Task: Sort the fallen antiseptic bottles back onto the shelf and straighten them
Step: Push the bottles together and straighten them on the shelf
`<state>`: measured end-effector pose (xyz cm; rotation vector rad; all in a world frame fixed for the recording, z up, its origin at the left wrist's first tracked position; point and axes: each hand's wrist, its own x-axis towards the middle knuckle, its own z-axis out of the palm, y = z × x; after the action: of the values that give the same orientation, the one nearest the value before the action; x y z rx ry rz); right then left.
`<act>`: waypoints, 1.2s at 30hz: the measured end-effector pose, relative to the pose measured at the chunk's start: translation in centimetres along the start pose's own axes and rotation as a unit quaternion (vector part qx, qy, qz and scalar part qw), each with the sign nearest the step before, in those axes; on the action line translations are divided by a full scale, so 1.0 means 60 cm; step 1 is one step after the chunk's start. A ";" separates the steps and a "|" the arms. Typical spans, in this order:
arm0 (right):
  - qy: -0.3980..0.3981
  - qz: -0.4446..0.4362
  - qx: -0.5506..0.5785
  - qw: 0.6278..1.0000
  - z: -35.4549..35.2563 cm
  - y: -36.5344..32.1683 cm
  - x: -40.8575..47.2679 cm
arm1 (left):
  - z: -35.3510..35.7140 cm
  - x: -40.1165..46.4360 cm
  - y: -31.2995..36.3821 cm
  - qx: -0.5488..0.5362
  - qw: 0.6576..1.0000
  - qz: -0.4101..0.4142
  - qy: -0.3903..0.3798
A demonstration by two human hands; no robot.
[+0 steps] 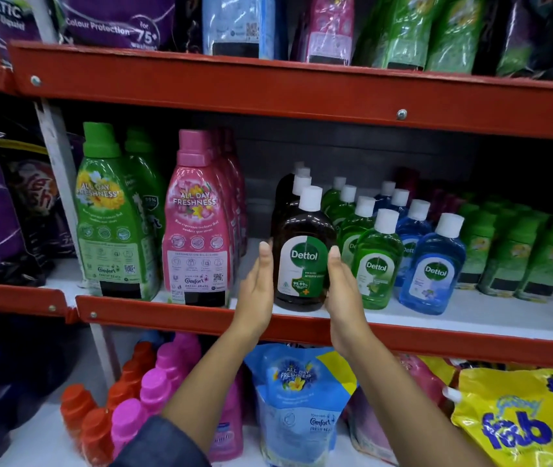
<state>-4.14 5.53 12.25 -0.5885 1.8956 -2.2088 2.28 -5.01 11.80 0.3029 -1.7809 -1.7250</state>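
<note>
A brown Dettol antiseptic bottle [302,251] with a white cap stands upright at the front of the middle shelf [470,323], heading a row of brown bottles. My left hand [256,291] lies flat, fingers straight, against its left side. My right hand [344,291] lies flat along its right side. Neither hand wraps around the bottle. To the right stand upright rows of green Dettol bottles [374,264] and blue Dettol bottles [431,267], all white-capped.
Tall green [113,214] and pink [197,220] fabric-conditioner bottles stand left of the Dettol rows, small green bottles [517,254] to the right. A red shelf beam [268,92] runs overhead. Below are pink and orange bottles [140,392], a blue refill pouch [298,406] and a yellow bag [517,419].
</note>
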 end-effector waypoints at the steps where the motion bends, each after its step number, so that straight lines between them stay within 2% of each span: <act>1: 0.001 -0.002 0.005 1.000 0.000 0.002 0.004 | 0.001 0.000 -0.001 -0.006 1.000 -0.001 0.002; 14: -0.012 0.003 -0.013 1.000 0.008 -0.001 0.008 | 0.003 -0.001 0.003 -0.016 1.000 0.001 -0.008; 17: -0.019 -0.012 -0.009 1.000 0.002 -0.008 -0.001 | 0.016 -0.011 0.012 -0.005 1.000 0.022 0.006; 19: 0.042 -0.105 -0.038 0.993 -0.009 -0.011 -0.022 | 0.029 -0.023 0.010 0.005 0.996 0.066 0.065; 22: 0.170 -0.242 -0.081 0.952 -0.047 -0.006 -0.042 | 0.047 -0.038 0.001 0.090 0.958 0.216 0.168; 24: 0.213 -0.252 -0.072 0.941 -0.084 0.003 -0.031 | 0.071 -0.045 0.000 0.109 0.948 0.263 0.146; 26: 0.215 -0.214 -0.074 0.950 -0.116 0.001 -0.014 | 0.104 -0.051 0.011 0.085 0.964 0.244 0.069; 29: 0.143 -0.135 -0.086 0.977 -0.149 -0.016 0.005 | 0.151 -0.043 0.031 0.055 0.989 0.136 -0.033; 33: 0.030 -0.079 -0.119 0.989 -0.170 -0.036 0.014 | 0.181 -0.016 0.036 0.052 0.993 0.041 -0.102; 36: -0.021 -0.056 -0.152 0.987 -0.174 -0.040 0.016 | 0.187 0.000 0.016 0.031 0.990 -0.013 -0.140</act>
<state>-8.93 15.07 13.58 -0.8001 2.2464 -1.9618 -3.96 4.22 13.41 0.1126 -2.0412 -1.8037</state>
